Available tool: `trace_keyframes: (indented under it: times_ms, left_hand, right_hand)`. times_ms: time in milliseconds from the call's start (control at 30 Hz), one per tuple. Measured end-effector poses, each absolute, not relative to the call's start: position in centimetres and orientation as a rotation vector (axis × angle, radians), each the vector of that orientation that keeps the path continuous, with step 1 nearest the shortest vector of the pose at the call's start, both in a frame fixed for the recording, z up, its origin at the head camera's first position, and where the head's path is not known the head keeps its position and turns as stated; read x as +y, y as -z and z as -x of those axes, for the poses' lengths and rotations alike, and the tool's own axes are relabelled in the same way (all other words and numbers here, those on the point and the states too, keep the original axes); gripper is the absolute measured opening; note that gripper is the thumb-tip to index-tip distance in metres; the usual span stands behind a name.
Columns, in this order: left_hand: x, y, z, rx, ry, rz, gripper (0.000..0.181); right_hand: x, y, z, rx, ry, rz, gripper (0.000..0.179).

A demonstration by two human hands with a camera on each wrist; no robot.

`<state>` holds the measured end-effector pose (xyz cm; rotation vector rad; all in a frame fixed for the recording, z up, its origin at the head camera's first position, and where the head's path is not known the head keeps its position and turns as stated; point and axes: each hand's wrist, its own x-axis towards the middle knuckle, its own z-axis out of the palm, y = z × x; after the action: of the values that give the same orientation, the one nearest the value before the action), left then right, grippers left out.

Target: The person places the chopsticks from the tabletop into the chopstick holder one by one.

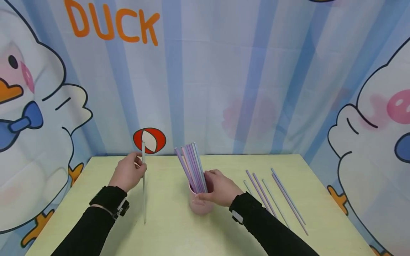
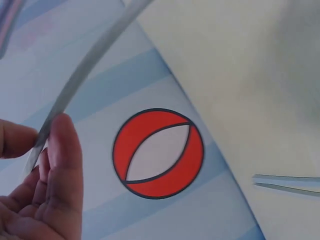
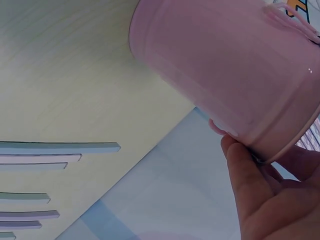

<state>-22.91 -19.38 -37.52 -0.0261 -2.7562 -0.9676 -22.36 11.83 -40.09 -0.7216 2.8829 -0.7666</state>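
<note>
In the head view my left hand (image 1: 128, 171) pinches a pale, whitish straw (image 1: 143, 192) near its top, the straw hanging upright over the table's left part. The left wrist view shows this straw (image 2: 87, 65) between thumb and fingers. My right hand (image 1: 222, 188) grips the rim of a pink cup (image 1: 201, 208), thumb at the front. A bundle of purple, pink and bluish straws (image 1: 193, 167) leans left in the cup. From the right wrist the cup's wall (image 3: 215, 65) fills the upper right, with fingers (image 3: 247, 175) curled at its rim; its inside is hidden.
Several purple and pale straws (image 1: 288, 199) lie spread on the yellow table (image 1: 169, 234), right of the cup and partly behind the right sleeve. Two pale straws (image 2: 290, 179) lie at the left wrist view's right edge. A duck-print curtain (image 1: 205, 71) hangs behind the table.
</note>
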Motion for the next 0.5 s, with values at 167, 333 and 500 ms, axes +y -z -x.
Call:
trace_keyframes:
  times_ms: [167,333,500]
  left_hand:
    - [-18.4,35.8,22.4,-2.614,1.122,0.02,0.043]
    - [-17.5,34.5,22.3,-2.47,1.281,0.064,0.047]
    - [-16.7,33.2,22.3,-2.375,1.365,0.099,0.049]
  right_hand:
    - [12.0,40.3,22.5,2.857,0.792,0.736,0.086]
    - [11.9,40.4,22.8,2.819,0.878,0.779,0.067]
    - [12.0,40.5,23.1,2.827,0.857,0.791,0.068]
